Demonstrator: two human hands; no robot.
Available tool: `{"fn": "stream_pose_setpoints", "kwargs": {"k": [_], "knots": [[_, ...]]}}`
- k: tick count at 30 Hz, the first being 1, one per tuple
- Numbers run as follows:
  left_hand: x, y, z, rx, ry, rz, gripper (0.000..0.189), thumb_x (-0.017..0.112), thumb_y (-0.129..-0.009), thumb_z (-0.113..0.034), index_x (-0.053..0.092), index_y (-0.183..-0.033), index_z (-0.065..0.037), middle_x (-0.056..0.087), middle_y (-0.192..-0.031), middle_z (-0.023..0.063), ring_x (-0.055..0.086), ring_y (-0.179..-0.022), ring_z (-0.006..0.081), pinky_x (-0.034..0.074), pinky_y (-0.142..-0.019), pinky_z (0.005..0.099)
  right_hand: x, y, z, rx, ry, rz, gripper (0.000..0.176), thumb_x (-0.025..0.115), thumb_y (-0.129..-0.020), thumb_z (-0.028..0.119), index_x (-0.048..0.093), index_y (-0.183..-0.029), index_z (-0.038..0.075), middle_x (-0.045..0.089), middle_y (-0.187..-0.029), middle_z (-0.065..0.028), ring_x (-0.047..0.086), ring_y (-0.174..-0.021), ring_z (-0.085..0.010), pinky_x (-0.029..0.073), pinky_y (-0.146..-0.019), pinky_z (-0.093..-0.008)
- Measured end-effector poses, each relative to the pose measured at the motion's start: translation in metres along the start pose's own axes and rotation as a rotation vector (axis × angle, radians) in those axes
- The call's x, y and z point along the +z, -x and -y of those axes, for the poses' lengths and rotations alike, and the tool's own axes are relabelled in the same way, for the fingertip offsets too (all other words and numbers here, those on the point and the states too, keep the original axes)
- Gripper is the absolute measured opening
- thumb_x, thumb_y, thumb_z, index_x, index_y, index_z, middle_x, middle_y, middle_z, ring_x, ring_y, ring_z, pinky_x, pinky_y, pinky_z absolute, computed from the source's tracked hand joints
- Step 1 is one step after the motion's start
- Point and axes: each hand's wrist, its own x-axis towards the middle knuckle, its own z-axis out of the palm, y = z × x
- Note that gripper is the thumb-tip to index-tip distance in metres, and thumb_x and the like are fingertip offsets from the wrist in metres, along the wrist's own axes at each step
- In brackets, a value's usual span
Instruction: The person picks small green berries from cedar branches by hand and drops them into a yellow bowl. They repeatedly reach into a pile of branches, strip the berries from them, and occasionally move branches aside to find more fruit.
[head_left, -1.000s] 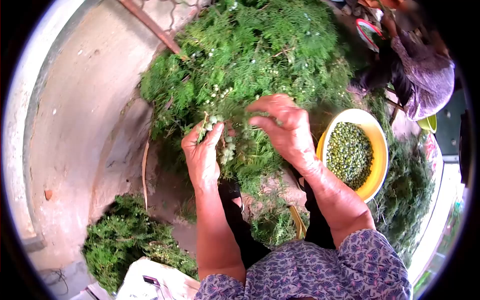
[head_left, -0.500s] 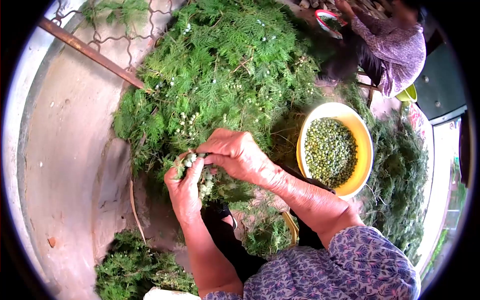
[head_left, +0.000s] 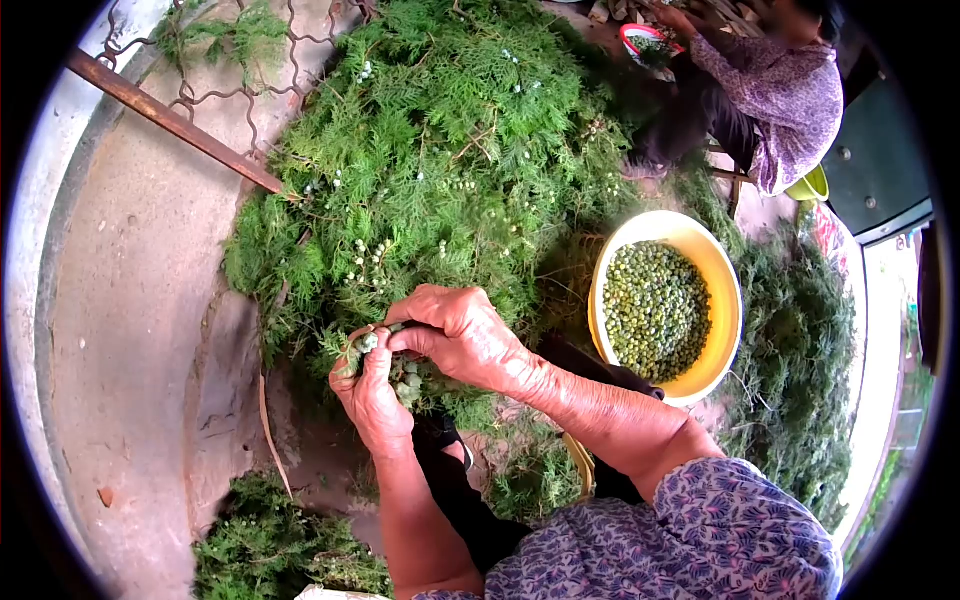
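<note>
My left hand (head_left: 375,410) is closed around a conifer sprig (head_left: 352,352) with scale-like green leaves and pale green cones (head_left: 369,342). More cones show just below the fingers. Thumb and forefinger of my right hand (head_left: 460,338) pinch together right beside the left fingertips, on what looks like a green cone, mostly covered by the fingers. To the right of my hands stands a yellow bucket (head_left: 727,305) with a pale rim, holding many small green cones (head_left: 655,310). Behind my hands rises a large heap of cut conifer branches (head_left: 440,150), dotted with cones.
Another person (head_left: 765,100) sits at the upper right beside a red-rimmed basin (head_left: 638,38). More branches lie right of the bucket and in a pile (head_left: 270,540) at lower left. A rusty metal bar (head_left: 170,118) juts in from the left over a concrete floor (head_left: 130,350).
My right hand has shifted slightly down and left, its fingertips still close against the left hand. The sprig has turned a little in my left fingers. The view has moved slightly.
</note>
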Motion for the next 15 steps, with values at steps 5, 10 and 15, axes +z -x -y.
{"fn": "stream_pose_setpoints", "kwargs": {"k": [5, 10, 15], "knots": [[-0.007, -0.001, 0.004, 0.052, -0.127, 0.088, 0.020, 0.060, -0.083, -0.016, 0.062, -0.091, 0.002, 0.057, -0.086, 0.0060, 0.053, -0.080, 0.0146, 0.041, -0.073, 0.0296, 0.005, 0.002, -0.002, 0.011, -0.042, -0.067, 0.012, 0.064, -0.073, 0.003, 0.060, -0.083, -0.003, 0.061, -0.076, -0.0132, 0.058, -0.075, -0.0325, 0.048, -0.066, -0.0368], [-0.002, -0.005, 0.006, -0.015, 0.044, 0.043, 0.014, 0.062, -0.082, -0.011, 0.062, -0.088, 0.001, 0.058, -0.080, 0.0016, 0.051, -0.073, 0.0097, 0.041, -0.069, 0.0248, 0.006, 0.003, 0.003, 0.369, -0.281, -0.064, 0.014, 0.061, -0.079, 0.003, 0.058, -0.091, -0.001, 0.059, -0.071, -0.0082, 0.058, -0.065, -0.0153, 0.048, -0.056, -0.0282], [0.006, -0.003, -0.006, 0.040, -0.050, 0.127, 0.011, 0.060, -0.083, -0.006, 0.061, -0.091, 0.002, 0.059, -0.082, 0.0014, 0.051, -0.072, 0.0088, 0.043, -0.066, 0.0221, -0.001, 0.000, -0.011, 0.578, -0.778, -0.045, 0.030, 0.064, -0.080, 0.009, 0.049, -0.105, 0.002, 0.055, -0.075, -0.0037, 0.053, -0.061, -0.0104, 0.048, -0.052, -0.0225]]}}
